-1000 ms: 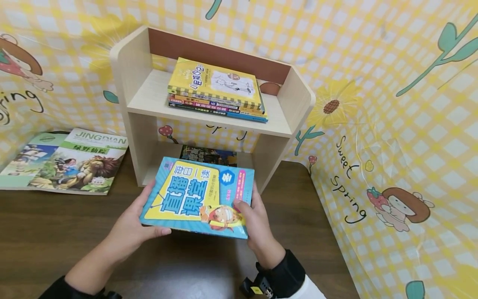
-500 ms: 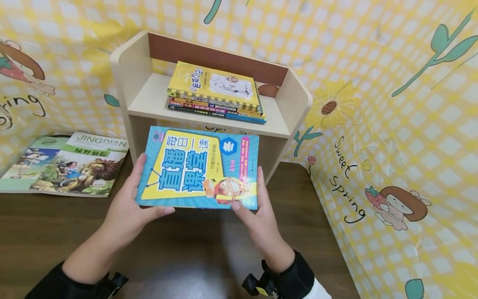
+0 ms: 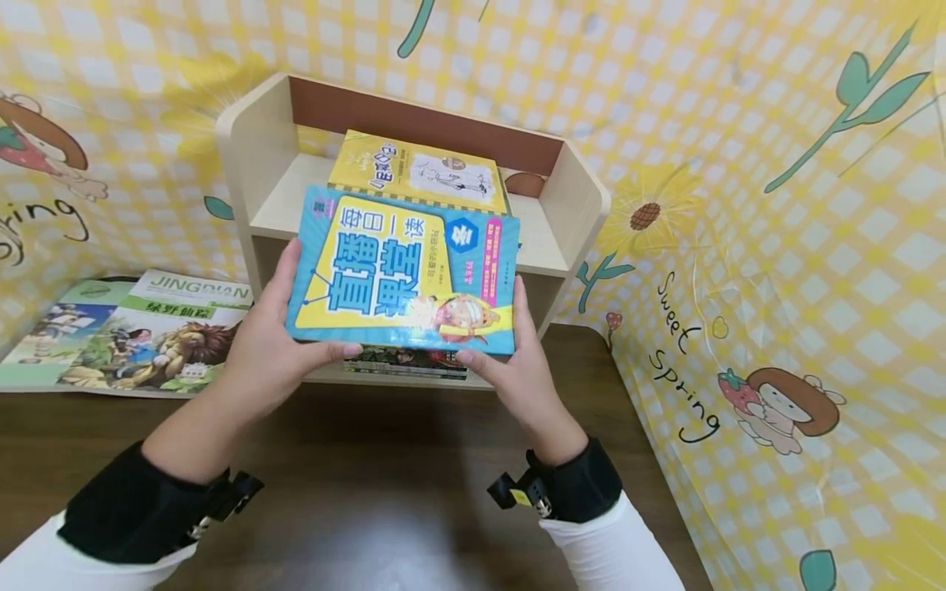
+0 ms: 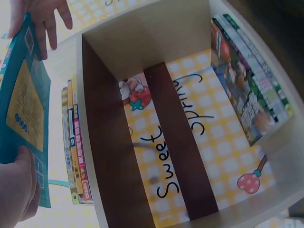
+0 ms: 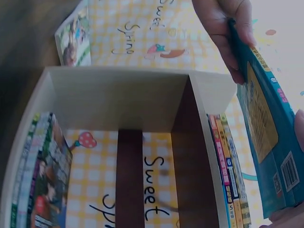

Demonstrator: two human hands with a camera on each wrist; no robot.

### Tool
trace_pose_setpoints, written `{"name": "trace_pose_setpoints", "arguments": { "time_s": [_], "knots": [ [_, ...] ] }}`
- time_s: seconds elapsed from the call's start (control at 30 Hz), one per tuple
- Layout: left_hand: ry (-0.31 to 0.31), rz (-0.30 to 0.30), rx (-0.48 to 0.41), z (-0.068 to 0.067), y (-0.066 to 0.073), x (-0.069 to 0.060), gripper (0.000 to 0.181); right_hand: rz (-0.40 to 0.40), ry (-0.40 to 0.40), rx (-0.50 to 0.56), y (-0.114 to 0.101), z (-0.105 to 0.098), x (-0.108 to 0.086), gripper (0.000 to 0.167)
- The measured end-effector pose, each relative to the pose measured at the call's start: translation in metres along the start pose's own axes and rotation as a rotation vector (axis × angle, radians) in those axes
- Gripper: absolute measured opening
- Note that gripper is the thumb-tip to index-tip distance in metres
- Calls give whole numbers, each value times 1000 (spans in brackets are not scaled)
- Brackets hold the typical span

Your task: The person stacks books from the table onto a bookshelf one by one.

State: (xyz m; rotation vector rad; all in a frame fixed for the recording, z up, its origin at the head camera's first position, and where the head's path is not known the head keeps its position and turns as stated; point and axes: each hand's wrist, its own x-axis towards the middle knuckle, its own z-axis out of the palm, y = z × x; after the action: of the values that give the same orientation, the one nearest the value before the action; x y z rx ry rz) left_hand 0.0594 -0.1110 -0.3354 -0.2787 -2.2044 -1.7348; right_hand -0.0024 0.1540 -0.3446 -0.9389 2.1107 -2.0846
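A blue book with a yellow panel on its cover (image 3: 369, 271) is held flat by both hands in front of the upper shelf, cover up. My left hand (image 3: 266, 349) grips its left end, thumb along the near edge. My right hand (image 3: 525, 377) grips the right end, its thumb at the near corner. Behind and partly hidden by it, a stack of books with a yellow one on top (image 3: 421, 168) lies on the upper board of the wooden bookshelf (image 3: 259, 152). Both wrist views show the underside of the blue book (image 4: 28, 104) above that stack, apart from it.
Several books (image 4: 247, 85) lie stacked on the bottom board of the bookshelf. Two magazines (image 3: 158, 328) lie overlapping on the dark wooden table (image 3: 355, 460) to the left. A yellow checked cloth (image 3: 739, 205) hangs behind and on the right.
Both hands have raised the blue book from before the lower compartment to before the upper shelf. It now covers part of the stack, while the lower books' edges show beneath it.
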Motion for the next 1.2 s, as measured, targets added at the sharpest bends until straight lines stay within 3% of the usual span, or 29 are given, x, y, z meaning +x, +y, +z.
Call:
{"name": "trace_pose_setpoints", "arguments": {
  "time_s": [0.23, 0.37, 0.53, 0.63, 0.8, 1.0, 1.2],
  "knots": [
    [-11, -39, -6, -5, 9, 28, 115, 24, 41, -17, -6, -4, 25, 112],
    [-12, -75, 14, -8, 12, 44, 115, 35, 66, -46, -8, -4, 39, 104],
    [-27, -101, -8, -13, 16, 64, 115, 85, 149, -183, -8, -4, 54, 98],
    [-36, -117, 19, -13, 20, 73, 114, 120, 217, -251, -9, -4, 61, 96],
    [-23, -136, 92, -12, 24, 82, 107, 107, 284, -318, -12, -2, 70, 90],
    [-31, -97, 124, -14, 26, 94, 89, 118, 305, -432, -19, -3, 81, 90],
    [-42, -115, 231, -21, 22, 112, 92, 145, 260, -587, -22, -7, 96, 89]
  ]
}}
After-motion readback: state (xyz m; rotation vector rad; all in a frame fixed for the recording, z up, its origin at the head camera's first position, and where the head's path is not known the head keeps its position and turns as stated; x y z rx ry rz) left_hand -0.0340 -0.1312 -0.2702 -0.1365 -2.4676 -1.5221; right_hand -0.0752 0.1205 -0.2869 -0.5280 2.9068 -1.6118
